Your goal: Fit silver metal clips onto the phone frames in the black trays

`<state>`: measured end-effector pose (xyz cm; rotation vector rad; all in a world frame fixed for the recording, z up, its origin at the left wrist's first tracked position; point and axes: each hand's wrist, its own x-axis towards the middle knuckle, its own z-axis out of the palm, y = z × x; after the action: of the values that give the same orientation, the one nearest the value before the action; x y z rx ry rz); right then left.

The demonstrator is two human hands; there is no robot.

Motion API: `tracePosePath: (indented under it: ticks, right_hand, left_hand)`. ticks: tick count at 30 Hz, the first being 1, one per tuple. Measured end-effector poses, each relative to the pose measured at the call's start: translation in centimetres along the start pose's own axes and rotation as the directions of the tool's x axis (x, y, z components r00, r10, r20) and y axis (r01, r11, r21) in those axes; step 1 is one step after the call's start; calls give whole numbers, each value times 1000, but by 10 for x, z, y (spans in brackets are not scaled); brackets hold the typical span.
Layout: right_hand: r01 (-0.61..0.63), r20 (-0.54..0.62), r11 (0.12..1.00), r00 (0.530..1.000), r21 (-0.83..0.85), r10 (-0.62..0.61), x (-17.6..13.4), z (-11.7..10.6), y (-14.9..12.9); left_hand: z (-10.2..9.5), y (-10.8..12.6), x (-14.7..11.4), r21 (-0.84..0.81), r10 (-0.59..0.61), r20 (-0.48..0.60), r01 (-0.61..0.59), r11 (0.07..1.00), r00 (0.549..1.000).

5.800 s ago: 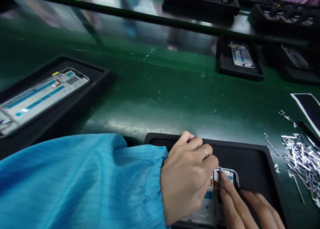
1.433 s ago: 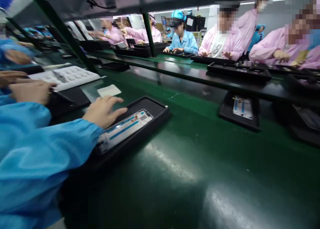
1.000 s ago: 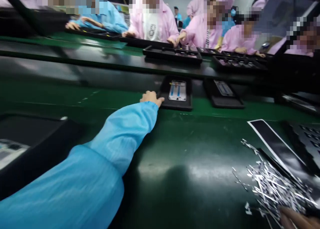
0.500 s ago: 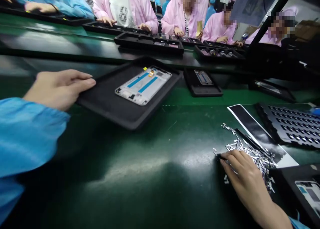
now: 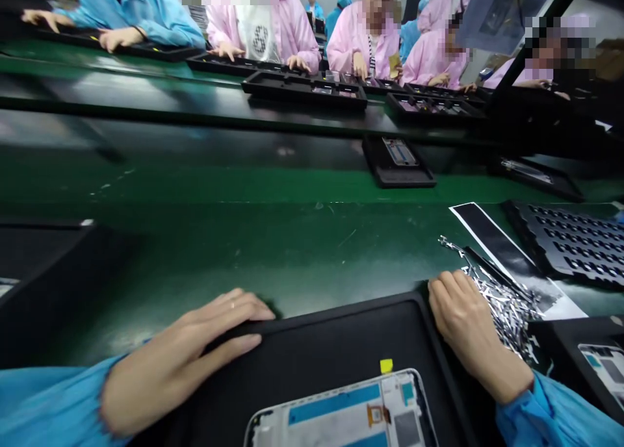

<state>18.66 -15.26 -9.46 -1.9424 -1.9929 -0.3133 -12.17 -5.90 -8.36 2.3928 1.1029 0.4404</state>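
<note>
Low in front of me lies a black tray (image 5: 316,362) with a raised rim. Inside it rests a silver phone frame (image 5: 336,411) with blue strips, an orange flex piece and a yellow tab; the bottom picture edge cuts it off. My left hand (image 5: 185,356) grips the tray's far left rim, thumb inside and fingers over the outside. Against the far right corner is my right hand (image 5: 463,330), its fingers curled; what they hold, if anything, is hidden. Just beyond it spreads a pile of small metal pieces (image 5: 509,310).
A black-and-white strip (image 5: 497,239) and a slotted black tray (image 5: 580,245) lie to the right. Another tray with a phone frame (image 5: 609,369) sits at lower right. A dark tray (image 5: 43,258) stands left. Further back is a small tray (image 5: 402,174); co-workers sit opposite.
The black tray with the phone frame has come down and toward me from the upper left, with my left hand on it. My right hand has moved from the metal pieces to the tray's corner.
</note>
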Motion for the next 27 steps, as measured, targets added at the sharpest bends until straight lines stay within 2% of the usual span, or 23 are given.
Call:
tracePosePath:
  ticks: [2, 4, 5, 6, 7, 9, 10, 12, 14, 15, 17, 19, 22, 25, 27]
  right_hand:
    - [-48, -48, 997, 998, 60, 50, -4, -8, -2]
    - [-117, -58, 969, 989, 219, 133, -8, -21, -9]
    - [-177, -28, 913, 979, 367, 201, -11, -28, -15]
    - [-244, 24, 809, 961, 535, 275, -13, -34, -20]
    - [-304, 92, 656, 937, 690, 338, -15, -40, -26]
    - [-373, 232, 316, 885, 872, 403, -18, -49, -37]
    - [-387, 284, 198, 868, 901, 408, -19, -52, -41]
    - [-406, 357, 45, 846, 913, 395, -21, -54, -46]
    - [-419, 398, -25, 839, 908, 372, -23, -54, -47]
    - [-414, 397, -30, 845, 910, 360, -24, -54, -47]
    - [-392, 366, 6, 865, 920, 343, -27, -54, -46]
    - [-369, 318, 73, 872, 926, 372, -32, -53, -47]
    - [-380, 283, 177, 867, 908, 409, -41, -54, -47]
    - [-419, 321, 230, 874, 878, 364, -50, -56, -45]
    - [-481, 396, 228, 855, 846, 335, -53, -59, -43]
  left_hand:
    - [-2, 22, 17, -56, 107, 38, -105, 993, 993]
    - [-2, 49, 36, -139, 146, 89, -133, 981, 985]
    - [0, 64, 46, -232, 160, 139, -124, 965, 977]
    - [3, 78, 54, -352, 179, 214, -95, 931, 960]
    - [9, 93, 62, -474, 192, 298, -30, 880, 935]
    - [23, 117, 72, -690, 212, 463, 199, 696, 861]
    - [30, 127, 74, -754, 237, 526, 318, 575, 817]
    - [42, 142, 73, -807, 300, 582, 490, 329, 756]
    - [48, 149, 67, -805, 314, 590, 574, 150, 744]
    - [49, 150, 64, -796, 299, 595, 597, 94, 746]
    - [47, 151, 60, -784, 237, 611, 618, 52, 755]
    - [42, 149, 59, -786, 153, 618, 605, 125, 771]
    - [38, 146, 59, -772, 60, 564, 500, 392, 824]
    - [38, 144, 54, -708, 97, 411, 250, 660, 907]
    - [39, 144, 49, -648, 171, 300, 69, 758, 938]
